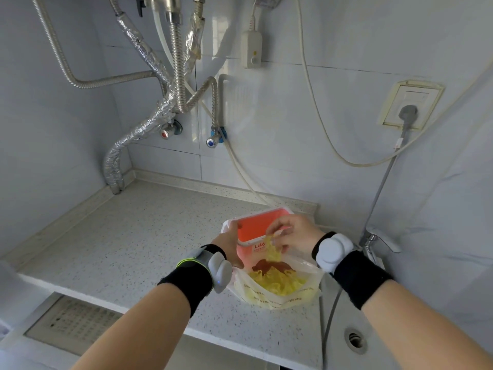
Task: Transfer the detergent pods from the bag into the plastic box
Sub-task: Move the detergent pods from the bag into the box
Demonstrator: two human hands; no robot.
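My right hand [289, 233] pinches a crinkly yellow pod [274, 249] just above the clear bag [280, 297]; my left hand [226, 243] grips the near-left rim of the glossy red plastic box [261, 225]. The box looks empty and the bag full, so I've barely started.

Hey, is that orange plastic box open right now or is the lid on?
Open. The plastic box shows a bare orange interior with no lid over it, and the right hand holds yellow pods at its rim, above the bag.
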